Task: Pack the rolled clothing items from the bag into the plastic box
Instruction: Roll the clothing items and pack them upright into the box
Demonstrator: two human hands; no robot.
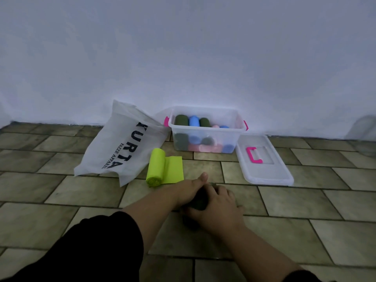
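Note:
A clear plastic box (205, 137) with pink latches stands by the wall and holds several rolled items in dark green, blue and pink. Left of it lies a white bag (120, 147) with black lettering. A lime-green roll (157, 167), partly unrolled, lies on the floor between the bag and my hands. My left hand (190, 188) and my right hand (218, 206) both grip a dark green rolled item (200, 200) low on the floor. The hands hide most of that roll.
The box's clear lid (264, 159) with a pink handle lies flat on the floor right of the box. A pale wall rises right behind the box and bag. Tiled floor stretches all around.

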